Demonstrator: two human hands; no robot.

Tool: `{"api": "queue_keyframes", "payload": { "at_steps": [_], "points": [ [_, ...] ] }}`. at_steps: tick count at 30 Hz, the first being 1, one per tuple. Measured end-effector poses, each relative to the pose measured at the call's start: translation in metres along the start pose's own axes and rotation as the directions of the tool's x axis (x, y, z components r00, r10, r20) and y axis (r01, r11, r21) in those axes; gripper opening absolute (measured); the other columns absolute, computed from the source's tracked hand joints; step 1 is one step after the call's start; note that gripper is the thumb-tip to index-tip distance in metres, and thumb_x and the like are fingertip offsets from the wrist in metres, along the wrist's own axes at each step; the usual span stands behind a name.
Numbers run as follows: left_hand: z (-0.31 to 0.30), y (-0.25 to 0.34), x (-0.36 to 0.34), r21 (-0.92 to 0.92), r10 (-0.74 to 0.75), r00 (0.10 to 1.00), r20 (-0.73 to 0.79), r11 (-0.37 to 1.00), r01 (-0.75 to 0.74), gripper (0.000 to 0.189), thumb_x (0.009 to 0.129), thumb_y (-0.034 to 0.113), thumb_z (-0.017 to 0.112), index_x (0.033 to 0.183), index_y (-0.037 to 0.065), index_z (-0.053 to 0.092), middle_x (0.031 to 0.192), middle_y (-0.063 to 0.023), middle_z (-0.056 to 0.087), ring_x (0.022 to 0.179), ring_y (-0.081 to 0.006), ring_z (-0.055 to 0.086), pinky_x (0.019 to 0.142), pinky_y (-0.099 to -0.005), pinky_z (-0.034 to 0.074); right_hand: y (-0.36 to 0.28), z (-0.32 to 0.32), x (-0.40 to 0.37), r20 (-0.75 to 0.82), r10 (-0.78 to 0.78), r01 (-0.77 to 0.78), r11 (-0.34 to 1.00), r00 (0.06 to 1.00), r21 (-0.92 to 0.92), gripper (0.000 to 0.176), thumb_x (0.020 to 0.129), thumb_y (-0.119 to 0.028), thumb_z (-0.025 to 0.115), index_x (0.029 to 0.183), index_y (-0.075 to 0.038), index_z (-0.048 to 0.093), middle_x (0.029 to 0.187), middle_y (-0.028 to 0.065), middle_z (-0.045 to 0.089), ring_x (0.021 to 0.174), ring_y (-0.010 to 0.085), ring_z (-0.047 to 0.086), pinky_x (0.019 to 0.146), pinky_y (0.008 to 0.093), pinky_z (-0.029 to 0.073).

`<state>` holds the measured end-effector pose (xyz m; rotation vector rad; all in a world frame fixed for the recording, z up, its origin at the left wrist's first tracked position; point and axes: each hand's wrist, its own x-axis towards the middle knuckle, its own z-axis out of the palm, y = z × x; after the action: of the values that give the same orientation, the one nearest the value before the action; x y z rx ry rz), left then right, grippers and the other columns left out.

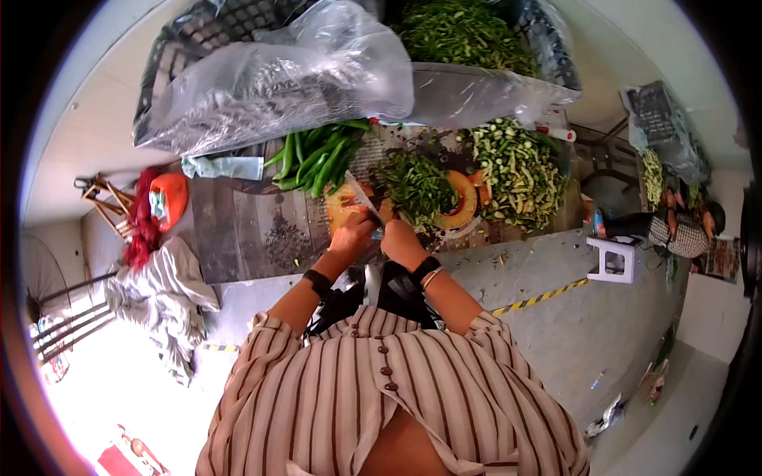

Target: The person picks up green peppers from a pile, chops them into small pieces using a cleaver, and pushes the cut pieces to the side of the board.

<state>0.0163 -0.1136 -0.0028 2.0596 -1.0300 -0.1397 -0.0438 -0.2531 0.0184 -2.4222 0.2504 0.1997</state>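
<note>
A knife [361, 193] points up and to the left, its blade over the orange part of the patterned table top. My right hand [403, 242] is closed at the lower end of the knife, where its handle is hidden. My left hand [352, 236] is closed right beside the blade; whatever its fingers pinch is hidden. Beyond the blade to the left lies a pile of whole green chilli peppers [317, 155]. Just right of the blade is a heap of thin green cuttings [417, 190]. Farther right, a larger heap of pale green chopped pieces [520, 174] covers the table.
Behind the table [238, 230] stands a crate [190, 55] lined with clear plastic [317, 71], with green cuttings [468, 36] in it. On the right are a white stool [613, 260] and a seated person [675, 226]. Grey cloth [163, 289] hangs at the left.
</note>
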Motion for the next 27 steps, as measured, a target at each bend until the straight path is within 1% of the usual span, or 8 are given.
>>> {"api": "queue_keyframes", "payload": {
  "at_steps": [5, 7, 10, 13, 17, 19, 22, 27],
  "points": [
    [0.004, -0.002, -0.001, 0.021, 0.005, 1.0, -0.009, 1.0, -0.005, 0.017, 0.071, 0.006, 0.062, 0.088, 0.007, 0.063, 0.091, -0.0087, 0.058, 0.087, -0.0294, 0.056, 0.073, -0.0366, 0.049, 0.016, 0.001, -0.005, 0.01, 0.133, -0.133, 0.972, 0.991, 0.195, 0.019, 0.069, -0.008, 0.056, 0.058, 0.007, 0.054, 0.064, 0.0279, 0.054, 0.063, 0.0431, 0.055, 0.059, 0.0471, 0.045],
    [-0.004, 0.005, -0.004, 0.023, -0.018, 1.0, 0.015, 1.0, 0.018, 0.019, 0.07, 0.008, 0.063, 0.09, 0.007, 0.062, 0.093, -0.0094, 0.058, 0.088, -0.0299, 0.056, 0.073, -0.0371, 0.049, 0.02, -0.006, -0.012, -0.062, 0.089, -0.065, 0.947, 0.994, 0.314, 0.029, 0.076, -0.013, 0.052, 0.059, 0.01, 0.052, 0.049, 0.0212, 0.051, 0.039, 0.0304, 0.055, 0.041, 0.0386, 0.044],
    [-0.013, 0.01, -0.006, 0.028, 0.02, 0.994, 0.111, 0.999, -0.023, 0.044, 0.064, 0.017, 0.071, 0.104, 0.008, 0.055, 0.106, -0.0126, 0.052, 0.097, -0.0329, 0.051, 0.08, -0.0415, 0.046, 0.033, -0.014, -0.027, -0.053, 0.149, -0.125, 0.94, 0.987, 0.316, 0.032, 0.078, -0.015, 0.051, 0.054, 0.006, 0.051, 0.041, 0.0139, 0.048, 0.035, 0.024, 0.052, 0.038, 0.0349, 0.042],
    [-0.007, 0.014, -0.005, 0.163, -0.063, 0.973, 0.221, 0.986, 0.027, 0.047, 0.062, 0.02, 0.073, 0.102, 0.008, 0.053, 0.107, -0.0119, 0.05, 0.099, -0.0324, 0.049, 0.084, -0.041, 0.043, 0.033, -0.035, -0.037, 0.019, 0.29, -0.274, 0.877, 0.957, 0.396, 0.034, 0.079, -0.017, 0.052, 0.052, 0.004, 0.051, 0.039, 0.0098, 0.047, 0.034, 0.0203, 0.05, 0.037, 0.0326, 0.041],
    [0.008, 0.023, 0.014, 0.201, -0.096, 0.985, 0.146, 0.977, 0.066, 0.035, 0.068, 0.021, 0.069, 0.097, 0.007, 0.054, 0.104, -0.0112, 0.049, 0.1, -0.0307, 0.048, 0.082, -0.0395, 0.042, 0.021, -0.061, -0.058, 0.063, 0.428, -0.397, 0.762, 0.902, 0.512, 0.035, 0.079, -0.018, 0.054, 0.052, 0.004, 0.05, 0.04, 0.0088, 0.047, 0.034, 0.0189, 0.05, 0.036, 0.0316, 0.04],
    [0.016, 0.019, 0.027, 0.224, -0.112, 0.97, 0.215, 0.973, 0.062, 0.027, 0.073, 0.021, 0.064, 0.095, 0.008, 0.054, 0.104, -0.0104, 0.049, 0.098, -0.0302, 0.049, 0.082, -0.0398, 0.042, 0.029, -0.062, -0.064, 0.071, 0.431, -0.397, 0.739, 0.9, 0.544, 0.032, 0.079, -0.015, 0.054, 0.053, 0.003, 0.049, 0.04, 0.0081, 0.047, 0.033, 0.0181, 0.049, 0.035, 0.0307, 0.039],
    [0.007, 0.027, 0.039, 0.29, 0.16, 0.971, 0.178, 0.935, -0.207, 0.024, 0.077, 0.017, 0.057, 0.098, 0.007, 0.056, 0.094, -0.0116, 0.053, 0.092, -0.0307, 0.052, 0.08, -0.0399, 0.044, 0.039, -0.06, -0.065, 0.028, 0.481, -0.398, 0.69, 0.876, 0.604, 0.038, 0.08, -0.018, 0.053, 0.049, 0.002, 0.049, 0.039, 0.0085, 0.047, 0.033, 0.0174, 0.05, 0.035, 0.0313, 0.04],
    [-0.011, 0.026, 0.039, 0.047, -0.082, 0.995, -0.049, 0.995, 0.084, 0.023, 0.076, 0.013, 0.056, 0.099, 0.006, 0.058, 0.097, -0.0114, 0.054, 0.089, -0.0313, 0.053, 0.08, -0.0397, 0.044, 0.042, -0.065, -0.068, 0.064, 0.431, -0.384, 0.715, 0.9, 0.584, 0.038, 0.079, -0.018, 0.053, 0.048, 0.003, 0.05, 0.04, 0.0094, 0.049, 0.034, 0.0177, 0.05, 0.036, 0.0315, 0.041]
  ]
}}
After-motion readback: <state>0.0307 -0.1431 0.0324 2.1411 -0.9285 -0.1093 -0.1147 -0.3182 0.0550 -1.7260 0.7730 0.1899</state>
